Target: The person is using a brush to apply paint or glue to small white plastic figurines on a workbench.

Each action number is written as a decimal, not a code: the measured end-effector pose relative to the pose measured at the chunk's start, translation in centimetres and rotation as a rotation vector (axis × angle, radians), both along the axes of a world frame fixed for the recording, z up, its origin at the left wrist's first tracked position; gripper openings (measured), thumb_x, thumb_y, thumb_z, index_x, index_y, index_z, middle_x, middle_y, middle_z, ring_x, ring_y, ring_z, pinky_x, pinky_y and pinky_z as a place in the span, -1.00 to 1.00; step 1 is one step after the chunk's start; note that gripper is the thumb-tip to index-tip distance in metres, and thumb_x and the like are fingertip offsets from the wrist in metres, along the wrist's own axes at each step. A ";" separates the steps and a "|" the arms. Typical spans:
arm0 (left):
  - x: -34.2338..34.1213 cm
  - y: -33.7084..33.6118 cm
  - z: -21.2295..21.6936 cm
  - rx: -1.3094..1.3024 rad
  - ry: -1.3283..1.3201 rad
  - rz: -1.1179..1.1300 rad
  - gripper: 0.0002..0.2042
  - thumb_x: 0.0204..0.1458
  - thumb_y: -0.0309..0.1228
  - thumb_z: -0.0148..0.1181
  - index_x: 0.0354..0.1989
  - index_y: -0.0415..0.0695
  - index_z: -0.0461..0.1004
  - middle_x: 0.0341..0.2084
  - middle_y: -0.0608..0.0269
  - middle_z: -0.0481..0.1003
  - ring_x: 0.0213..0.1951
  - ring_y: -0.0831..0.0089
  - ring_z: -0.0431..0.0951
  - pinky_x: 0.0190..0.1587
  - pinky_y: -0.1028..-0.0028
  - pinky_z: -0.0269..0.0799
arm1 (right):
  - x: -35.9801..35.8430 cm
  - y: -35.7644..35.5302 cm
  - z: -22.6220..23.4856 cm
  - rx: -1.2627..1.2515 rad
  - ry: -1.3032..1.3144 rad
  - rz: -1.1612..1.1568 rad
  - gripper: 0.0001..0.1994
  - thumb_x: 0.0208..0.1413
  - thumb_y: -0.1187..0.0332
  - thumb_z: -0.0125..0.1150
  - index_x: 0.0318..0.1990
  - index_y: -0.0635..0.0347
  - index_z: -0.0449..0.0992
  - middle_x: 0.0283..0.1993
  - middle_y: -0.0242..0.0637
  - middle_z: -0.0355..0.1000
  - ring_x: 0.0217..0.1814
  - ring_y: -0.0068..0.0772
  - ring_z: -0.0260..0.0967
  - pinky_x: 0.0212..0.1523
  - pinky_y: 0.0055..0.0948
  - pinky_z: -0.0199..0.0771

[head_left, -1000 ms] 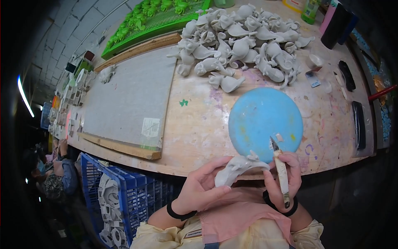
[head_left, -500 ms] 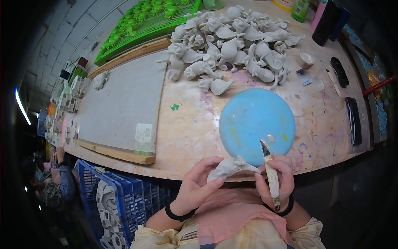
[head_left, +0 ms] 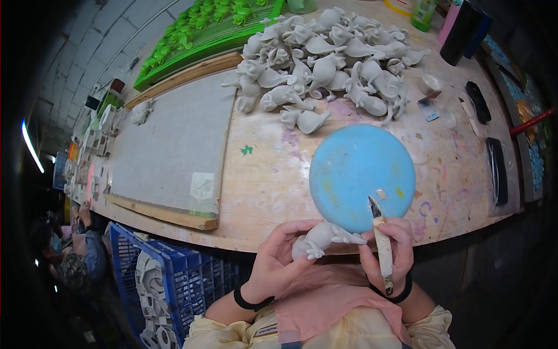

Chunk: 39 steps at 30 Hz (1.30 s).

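Just past the table's front edge, my left hand point(head_left: 272, 259) grips a small grey animal figurine point(head_left: 321, 238) between thumb and fingers. Its tapering end points right and meets the fingertips of my right hand point(head_left: 400, 247). That hand is closed around a knife point(head_left: 382, 251) with a pale wrapped handle. The blade points up and away from me, over the near part of a round blue disc point(head_left: 357, 168), and is apart from the figurine. A small pale chip lies on the disc. Beyond it, many similar grey figurines point(head_left: 325, 67) are heaped on the wooden table.
A grey board point(head_left: 168, 151) with wooden edging lies left, by a green tray point(head_left: 203, 41) of green pieces. A blue crate point(head_left: 174, 273) of grey parts stands below the table's edge. Black objects point(head_left: 496, 171) lie right. Another person point(head_left: 81, 250) sits far left.
The figurine has been turned over in my left hand, so small feet now show on its near side. The knife stays in my right hand, nearly unmoved.
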State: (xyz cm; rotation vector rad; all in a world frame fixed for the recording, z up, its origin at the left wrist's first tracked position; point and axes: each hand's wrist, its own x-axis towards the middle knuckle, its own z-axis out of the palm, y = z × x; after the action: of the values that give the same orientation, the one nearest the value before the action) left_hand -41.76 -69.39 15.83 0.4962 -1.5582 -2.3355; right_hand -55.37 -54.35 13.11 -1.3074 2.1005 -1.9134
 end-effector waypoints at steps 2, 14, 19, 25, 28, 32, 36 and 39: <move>0.1 0.0 0.0 -0.007 0.019 0.016 -0.48 -0.09 -0.68 0.16 0.09 -0.27 0.13 0.08 -0.10 0.27 0.14 0.25 0.29 0.18 0.30 0.21 | -0.1 -0.1 0.0 0.001 0.046 0.001 -0.55 -0.21 0.70 0.22 -0.08 0.31 0.29 -0.25 -0.19 0.36 -0.21 -0.31 0.29 -0.23 -0.48 0.38; 0.7 0.0 -0.3 -0.145 0.089 0.019 -0.42 -0.08 -0.76 0.05 0.16 -0.28 0.04 0.13 -0.10 0.22 0.19 0.24 0.22 0.23 0.28 0.11 | 0.3 -0.5 -0.3 -0.014 0.021 0.010 -0.50 -0.22 0.73 0.21 -0.04 0.32 0.26 -0.22 -0.17 0.33 -0.17 -0.33 0.30 -0.20 -0.49 0.42; 1.1 -0.8 0.1 -0.269 0.060 0.041 -0.46 -0.06 -0.76 0.01 0.15 -0.31 0.07 0.12 -0.10 0.23 0.19 0.24 0.23 0.23 0.31 0.10 | 0.4 -0.4 0.1 0.024 0.002 0.053 -0.50 -0.19 0.70 0.20 -0.01 0.31 0.23 -0.16 -0.12 0.29 -0.17 -0.33 0.30 -0.17 -0.47 0.40; 2.3 -3.2 1.0 -0.473 0.039 0.124 -0.49 -0.02 -0.75 -0.02 0.15 -0.30 0.06 0.14 -0.15 0.20 0.18 0.21 0.24 0.20 0.29 0.17 | 0.0 0.5 0.5 0.089 0.132 -0.010 -0.52 -0.14 0.65 0.17 -0.01 0.30 0.19 -0.19 -0.12 0.31 -0.11 -0.32 0.21 -0.03 -0.38 0.29; 3.1 -4.3 1.7 -0.494 0.015 0.181 -0.49 -0.02 -0.74 -0.01 0.15 -0.30 0.06 0.13 -0.11 0.22 0.18 0.24 0.25 0.19 0.31 0.18 | 0.3 1.5 -0.7 0.024 -0.006 -0.052 -0.52 -0.13 0.62 0.15 0.01 0.28 0.17 -0.23 -0.17 0.34 -0.10 -0.33 0.17 -0.03 -0.36 0.25; 4.1 -5.5 2.9 -0.478 -0.034 0.277 -0.50 -0.01 -0.73 0.00 0.14 -0.31 0.07 0.09 -0.05 0.28 0.15 0.30 0.28 0.17 0.36 0.21 | -0.3 2.3 -1.2 0.036 0.067 -0.133 -0.56 -0.11 0.56 0.08 0.00 0.27 0.18 -0.27 -0.20 0.33 -0.14 -0.29 0.11 0.02 -0.27 0.10; 5.1 -6.6 3.7 -0.393 -0.132 0.338 -0.54 0.04 -0.66 0.01 0.14 -0.32 0.08 0.02 -0.02 0.33 0.06 0.31 0.38 0.07 0.35 0.34 | -0.8 3.7 -3.0 0.037 0.043 -0.235 -0.55 -0.09 0.56 0.03 0.04 0.29 0.16 -0.33 -0.22 0.26 -0.13 -0.29 0.09 0.03 -0.23 0.05; 5.8 -7.3 4.7 -0.280 -0.136 0.291 -0.58 0.10 -0.58 0.00 0.13 -0.33 0.09 0.00 -0.01 0.35 0.00 0.27 0.44 0.00 0.32 0.41 | -1.6 4.7 -4.1 0.040 0.075 -0.201 -0.55 0.02 0.58 -0.02 0.12 0.30 0.13 -0.16 -0.23 0.24 -0.13 -0.44 0.17 -0.04 -0.50 0.19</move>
State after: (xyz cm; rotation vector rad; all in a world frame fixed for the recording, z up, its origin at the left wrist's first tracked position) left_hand -35.93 -76.64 20.52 0.7667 -1.7082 -1.8683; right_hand -57.02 -49.69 8.99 -1.2213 2.3765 -1.9095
